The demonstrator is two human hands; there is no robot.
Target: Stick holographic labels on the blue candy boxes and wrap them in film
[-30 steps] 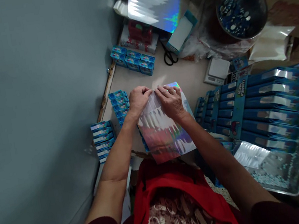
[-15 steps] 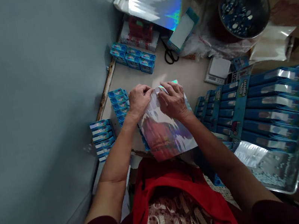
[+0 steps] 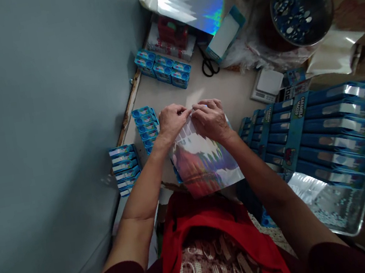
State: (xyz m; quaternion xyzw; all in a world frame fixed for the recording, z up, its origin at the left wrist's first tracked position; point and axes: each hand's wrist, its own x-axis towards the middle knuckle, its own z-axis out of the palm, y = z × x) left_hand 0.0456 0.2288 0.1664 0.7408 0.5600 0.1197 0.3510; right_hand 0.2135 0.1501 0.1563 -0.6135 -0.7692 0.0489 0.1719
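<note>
A shiny holographic sheet (image 3: 203, 161), silver with reddish and violet reflections, lies in front of me at the near side of the table. My left hand (image 3: 173, 121) pinches its far edge with thumb and fingertips. Close beside it, almost touching, my right hand (image 3: 210, 120) is closed on the same edge with its fingers bent. The fingertips hide whatever small part lies between them. Just left of the sheet stands a row of small blue boxes (image 3: 146, 126).
More blue boxes stand at the left edge (image 3: 125, 171) and farther back (image 3: 163, 68). Black scissors (image 3: 208, 65), a white scale (image 3: 267, 84) and a metal bowl (image 3: 324, 8) are beyond. Stacked long blue boxes (image 3: 336, 123) and a metal tray (image 3: 358, 219) crowd the right.
My right hand has shifted slightly and its fingers have drawn together at the sheet's far edge, nearer my left fingertips. The sheet's far right corner is now covered by the hand.
</note>
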